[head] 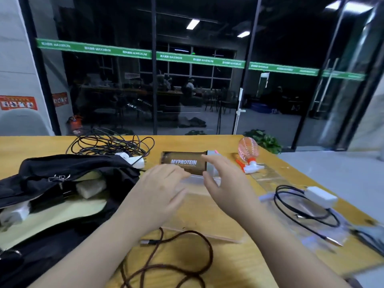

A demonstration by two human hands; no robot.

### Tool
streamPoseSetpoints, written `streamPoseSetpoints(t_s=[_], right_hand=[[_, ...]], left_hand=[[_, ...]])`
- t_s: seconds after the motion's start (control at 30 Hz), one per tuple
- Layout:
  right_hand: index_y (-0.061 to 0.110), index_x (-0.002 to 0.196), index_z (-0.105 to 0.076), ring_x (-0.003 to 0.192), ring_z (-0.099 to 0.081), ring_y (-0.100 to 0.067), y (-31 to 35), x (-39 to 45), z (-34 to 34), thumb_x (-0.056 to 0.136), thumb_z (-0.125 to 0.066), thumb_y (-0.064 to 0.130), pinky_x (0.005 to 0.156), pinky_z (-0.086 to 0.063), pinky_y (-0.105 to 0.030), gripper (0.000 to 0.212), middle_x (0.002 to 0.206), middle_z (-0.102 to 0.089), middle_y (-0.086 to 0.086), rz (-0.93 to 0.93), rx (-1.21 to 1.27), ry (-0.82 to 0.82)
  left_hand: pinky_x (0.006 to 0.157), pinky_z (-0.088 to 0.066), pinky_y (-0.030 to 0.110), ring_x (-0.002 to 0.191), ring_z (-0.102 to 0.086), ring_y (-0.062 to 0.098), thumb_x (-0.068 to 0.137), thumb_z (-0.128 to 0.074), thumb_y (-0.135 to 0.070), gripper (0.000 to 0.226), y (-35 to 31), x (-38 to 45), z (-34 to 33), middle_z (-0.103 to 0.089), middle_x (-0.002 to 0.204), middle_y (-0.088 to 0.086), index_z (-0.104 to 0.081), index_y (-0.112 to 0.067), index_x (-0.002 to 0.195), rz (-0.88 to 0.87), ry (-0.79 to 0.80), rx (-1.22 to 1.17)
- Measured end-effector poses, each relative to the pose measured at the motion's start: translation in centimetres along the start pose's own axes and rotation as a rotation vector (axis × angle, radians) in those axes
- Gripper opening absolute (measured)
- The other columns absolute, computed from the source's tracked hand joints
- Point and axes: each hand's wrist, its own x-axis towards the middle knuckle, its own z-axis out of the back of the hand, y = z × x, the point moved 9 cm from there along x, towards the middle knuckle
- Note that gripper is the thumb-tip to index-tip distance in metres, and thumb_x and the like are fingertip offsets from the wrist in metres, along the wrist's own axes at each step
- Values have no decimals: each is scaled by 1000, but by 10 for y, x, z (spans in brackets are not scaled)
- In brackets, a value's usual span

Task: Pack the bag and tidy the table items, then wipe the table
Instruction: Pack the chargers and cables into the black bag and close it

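- On the table (218,265), left side, lies the bag (62,183), mouth agape.
- Beside it, both hands hover over a clear pouch (199,204): left hand (158,192) and right hand (224,183), fingers spread, gripping nothing.
- Behind them lies the shaker (185,163).
- Nearest, a cable (187,258).

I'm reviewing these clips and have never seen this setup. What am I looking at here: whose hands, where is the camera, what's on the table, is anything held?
There is no robot. A person wears a camera on the head, so the single picture looks forward and down at their own hands. The left hand and right hand reach with spread fingers toward a brown shaker bottle lying on the wooden table; neither visibly grips anything. To the left lies an open black bag. A brown cable, a black cable with a white charger and a pink spray bottle also lie there.
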Motion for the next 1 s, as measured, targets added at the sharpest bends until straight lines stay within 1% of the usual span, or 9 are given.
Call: streamPoseSetpoints(t_s=[0.07,0.2,0.37,0.47,0.57,0.67,0.77,0.9,1.0], right_hand=[[21,131,-52,119,-45,-2,-23,-6,11,93,-53,18,93,-31,-10,38,129,-54,11,-42,-6,-48],[20,128,-54,103,-42,7,-65,-19,36,92,-53,16,84,-30,-2,35,120,-54,13,-133,-33,-139],[21,130,-51,103,-50,-10,-128,-43,55,93,-51,15,87,-33,-18,37,130,-53,8,-341,-73,-170],[20,130,-51,116,-48,-12,-164,-53,65,92,-50,14,88,-31,-18,38,133,-50,5,-443,-127,-194],[15,129,-52,126,-41,-20,-195,-60,75,90,-52,12,96,-34,-28,39,137,-46,-2,-535,-229,-205],[11,134,-47,131,-30,-27,-226,-66,80,88,-56,15,107,-24,-35,47,140,-41,-12,-637,-369,-141],[13,138,-41,134,-23,-31,-253,-71,85,88,-57,24,111,-20,-39,54,143,-34,-17,-748,-474,-67],[13,140,-35,132,-29,-35,-285,-79,89,90,-52,30,109,-25,-40,56,142,-36,-20,-901,-489,9],[9,136,-40,121,-41,-39,-292,-83,89,93,-48,29,99,-34,-41,49,129,-48,-24,-934,-471,9]], left_hand=[[93,-41,28,106,-48,8,86,-36,-44,43,-7,5,-11,-60,110,-9,-61,-22,112,24,15,-61],[93,-43,32,109,-49,12,85,-28,-50,49,-20,10,-31,-57,114,-12,-56,-26,118,23,70,-101],[97,-33,23,114,-46,11,82,-23,-55,59,-17,8,-45,-54,117,-14,-53,-26,124,59,102,-123],[100,-33,29,111,-47,10,82,-20,-56,58,-15,5,-55,-55,114,-16,-52,-29,122,88,152,-112],[88,-46,41,96,-56,16,86,-29,-49,43,-18,5,-56,-60,99,-14,-59,-29,110,72,117,-80],[81,-47,41,85,-57,17,86,-35,-43,33,-18,5,-55,-61,87,-13,-62,-28,98,65,56,-69],[79,-46,40,82,-57,18,87,-35,-41,33,-17,5,-54,-60,83,-12,-64,-28,94,73,13,-86],[76,-47,41,81,-56,17,87,-36,-39,32,-15,4,-56,-59,83,-14,-66,-28,91,80,-17,-114],[76,-47,39,83,-57,16,88,-36,-39,32,-14,2,-55,-60,85,-16,-66,-30,92,79,-30,-124]])
